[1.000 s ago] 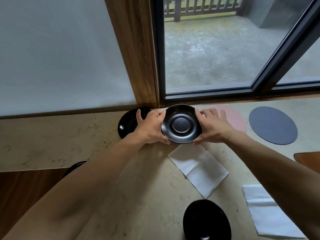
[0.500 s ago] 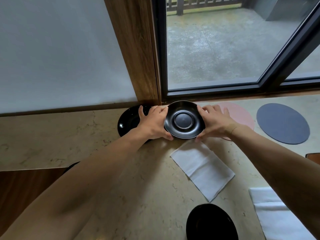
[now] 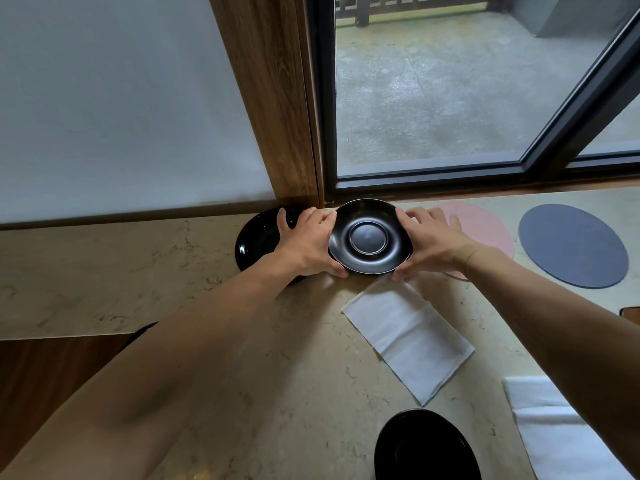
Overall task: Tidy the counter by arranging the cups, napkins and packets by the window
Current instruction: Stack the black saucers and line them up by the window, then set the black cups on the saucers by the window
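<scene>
Now both hands grip one black saucer (image 3: 370,237) at the far edge of the table (image 3: 104,271), right below the window frame (image 3: 323,98). The left hand (image 3: 308,244) curls round its left rim, the right hand (image 3: 429,242) round its right rim, thumbs at the near side. A second black saucer (image 3: 256,240) lies just left of it, partly under the left hand. A pink mat (image 3: 481,230) and a grey mat (image 3: 571,245) lie to the right. A white napkin (image 3: 408,336) lies just near of the held saucer; another napkin (image 3: 554,427) and a third black saucer (image 3: 426,448) sit at the near edge.
</scene>
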Motion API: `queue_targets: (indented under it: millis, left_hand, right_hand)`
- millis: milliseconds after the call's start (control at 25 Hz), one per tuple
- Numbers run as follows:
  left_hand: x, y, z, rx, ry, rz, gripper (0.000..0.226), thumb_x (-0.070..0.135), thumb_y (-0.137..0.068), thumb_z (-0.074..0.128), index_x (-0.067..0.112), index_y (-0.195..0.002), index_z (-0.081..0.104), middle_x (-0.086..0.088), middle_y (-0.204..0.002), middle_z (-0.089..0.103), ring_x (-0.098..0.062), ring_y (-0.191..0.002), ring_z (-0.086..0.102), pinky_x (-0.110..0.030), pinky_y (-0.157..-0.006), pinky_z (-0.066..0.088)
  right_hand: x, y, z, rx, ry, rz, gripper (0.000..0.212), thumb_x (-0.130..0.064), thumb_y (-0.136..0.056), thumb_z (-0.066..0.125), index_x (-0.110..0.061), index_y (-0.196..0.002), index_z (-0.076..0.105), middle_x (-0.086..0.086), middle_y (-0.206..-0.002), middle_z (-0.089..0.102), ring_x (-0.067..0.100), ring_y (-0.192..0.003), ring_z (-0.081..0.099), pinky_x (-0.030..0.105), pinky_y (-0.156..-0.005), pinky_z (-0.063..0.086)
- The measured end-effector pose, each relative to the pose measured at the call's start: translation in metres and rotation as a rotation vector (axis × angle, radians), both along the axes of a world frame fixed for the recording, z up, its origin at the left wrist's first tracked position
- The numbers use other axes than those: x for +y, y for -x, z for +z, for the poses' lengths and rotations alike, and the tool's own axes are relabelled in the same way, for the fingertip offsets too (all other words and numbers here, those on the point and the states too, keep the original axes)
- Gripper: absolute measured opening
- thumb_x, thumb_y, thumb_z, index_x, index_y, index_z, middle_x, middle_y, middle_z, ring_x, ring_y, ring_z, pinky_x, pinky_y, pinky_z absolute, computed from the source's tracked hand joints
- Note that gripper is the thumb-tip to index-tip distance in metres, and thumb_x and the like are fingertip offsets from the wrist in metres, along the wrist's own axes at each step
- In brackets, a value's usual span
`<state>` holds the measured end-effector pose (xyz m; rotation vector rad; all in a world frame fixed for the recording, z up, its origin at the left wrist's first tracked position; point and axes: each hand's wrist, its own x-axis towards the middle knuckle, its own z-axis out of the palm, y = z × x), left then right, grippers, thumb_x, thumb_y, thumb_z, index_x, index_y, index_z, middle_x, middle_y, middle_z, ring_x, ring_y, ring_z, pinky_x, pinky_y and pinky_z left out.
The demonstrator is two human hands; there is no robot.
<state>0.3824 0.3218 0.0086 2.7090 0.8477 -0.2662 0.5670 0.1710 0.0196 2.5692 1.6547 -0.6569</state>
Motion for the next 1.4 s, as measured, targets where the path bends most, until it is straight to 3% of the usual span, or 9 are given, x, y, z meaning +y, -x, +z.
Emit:
queue_targets:
  millis: [400, 720, 880, 1040, 1400]
  left_hand:
    - [-0.003, 0.021, 0.018, -0.079, 0.014, 0.025, 0.115, 0.061, -0.064, 0.077, 0.024, -0.152, 0.012, 0.005, -0.158, 0.017, -0.019, -0.148, -0.001, -0.059, -0.114, -0.011]
    - [-0.021, 0.127, 0.055, -0.237, 0.005, 0.039, 0.098, 0.066, -0.065, 0.072, 0.033, -0.147, 0.031, 0.006, -0.153, 0.029, -0.019, -0.145, 0.015, -0.051, -0.116, 0.007]
    - [-0.04, 0.213, 0.077, -0.28, -0.023, 0.087, 0.1, 0.083, -0.057, 0.051, 0.034, -0.143, 0.038, 0.008, -0.149, 0.036, -0.016, -0.139, 0.027, -0.047, -0.114, 0.016]
    - [-0.059, 0.285, 0.086, -0.305, -0.026, 0.195, 0.087, 0.07, -0.064, 0.068, 0.036, -0.139, 0.041, 0.009, -0.146, 0.038, -0.016, -0.137, 0.03, -0.046, -0.115, 0.018]
    - [-0.081, 0.381, 0.08, -0.331, 0.023, 0.354, 0.084, 0.055, -0.068, 0.076, 0.039, -0.141, 0.038, 0.009, -0.146, 0.042, -0.015, -0.138, 0.033, -0.047, -0.114, 0.023]
  right_hand:
    - [-0.021, 0.017, 0.012, 0.052, -0.087, -0.085, 0.126, -0.061, -0.059, 0.08, -0.029, -0.152, 0.002, -0.01, -0.16, 0.009, 0.028, -0.144, 0.007, 0.062, -0.114, 0.011]
    - [-0.068, 0.089, 0.036, 0.052, -0.295, -0.046, 0.096, -0.061, -0.073, 0.069, -0.027, -0.151, 0.024, -0.004, -0.157, 0.028, 0.022, -0.141, 0.023, 0.053, -0.112, 0.029]
    - [-0.09, 0.149, 0.055, 0.082, -0.45, -0.064, 0.083, -0.053, -0.073, 0.074, -0.021, -0.144, 0.043, -0.001, -0.148, 0.045, 0.023, -0.135, 0.038, 0.044, -0.109, 0.036]
    - [-0.109, 0.21, 0.067, 0.132, -0.519, -0.121, 0.074, -0.051, -0.075, 0.074, -0.024, -0.139, 0.049, -0.007, -0.142, 0.05, 0.016, -0.133, 0.04, 0.037, -0.107, 0.036]
    - [-0.114, 0.31, 0.073, 0.232, -0.466, -0.088, 0.069, -0.053, -0.081, 0.067, -0.03, -0.141, 0.044, -0.01, -0.143, 0.049, 0.013, -0.135, 0.036, 0.035, -0.109, 0.034]
